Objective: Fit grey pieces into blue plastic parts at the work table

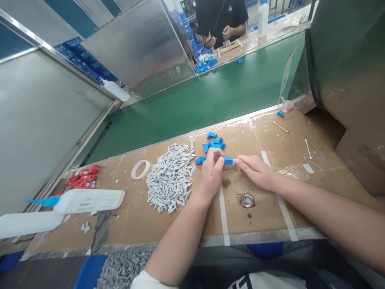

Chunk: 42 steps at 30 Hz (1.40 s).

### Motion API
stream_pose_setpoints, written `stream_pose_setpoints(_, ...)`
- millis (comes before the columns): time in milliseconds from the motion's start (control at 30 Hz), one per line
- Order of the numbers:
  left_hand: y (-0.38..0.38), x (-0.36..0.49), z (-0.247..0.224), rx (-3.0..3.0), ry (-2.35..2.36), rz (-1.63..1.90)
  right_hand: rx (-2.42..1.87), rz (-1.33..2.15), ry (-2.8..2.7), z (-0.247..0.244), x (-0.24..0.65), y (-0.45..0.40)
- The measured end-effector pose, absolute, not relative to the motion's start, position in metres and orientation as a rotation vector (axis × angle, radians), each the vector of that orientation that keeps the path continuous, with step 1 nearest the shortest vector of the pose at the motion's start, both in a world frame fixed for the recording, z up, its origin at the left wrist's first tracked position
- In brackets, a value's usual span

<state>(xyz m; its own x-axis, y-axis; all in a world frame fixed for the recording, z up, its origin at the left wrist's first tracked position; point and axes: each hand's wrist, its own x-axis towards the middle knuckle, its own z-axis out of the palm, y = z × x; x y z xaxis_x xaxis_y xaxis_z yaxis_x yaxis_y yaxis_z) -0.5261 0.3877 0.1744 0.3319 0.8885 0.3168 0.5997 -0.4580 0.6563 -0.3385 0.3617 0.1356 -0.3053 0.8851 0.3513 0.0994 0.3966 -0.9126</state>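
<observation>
Blue piece: While the left hand (213, 172) pinches one end, the blue piece (228, 161) lies with its long axis nearly level, running left to right between the two hands above the brown work surface (132, 224); its exposed end points toward the right hand.
Left hand: closed narrow, thumb and curled fingers on the blue piece, partly covering it.
Right hand: fingertips of the right hand (255, 170) closed on a small pale item (235, 161) that meets the exposed end; its exact shape is too small to tell.
Blue pile: the loose blue parts (215, 144) sit just beyond the left hand, and a single blue part (200, 160) lies just to its left.
Metal dish: the round dish (248, 200) rests nearer the body, between two pale tape strips (224, 216), with wet brown spots around it.
Grey heap: left of the left hand, the small grey pieces (171, 178) are heaped, with a white tape roll (140, 169) beside them.
Far left: red parts (82, 178) lie behind a bottle with a blue nozzle (90, 200), which lies on its side.
Right side: two cotton swabs (308, 149) lie well apart.
Beyond: a green belt (195, 104) separates this surface from a person (222, 24) holding a blue item.
</observation>
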Motion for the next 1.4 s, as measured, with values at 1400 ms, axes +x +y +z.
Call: stream_pose_setpoints(1400,0.4,-0.53,0.187,2.207,1.558,1.046,-1.011,0.502,-2.015,0.161,-0.347,0.335)
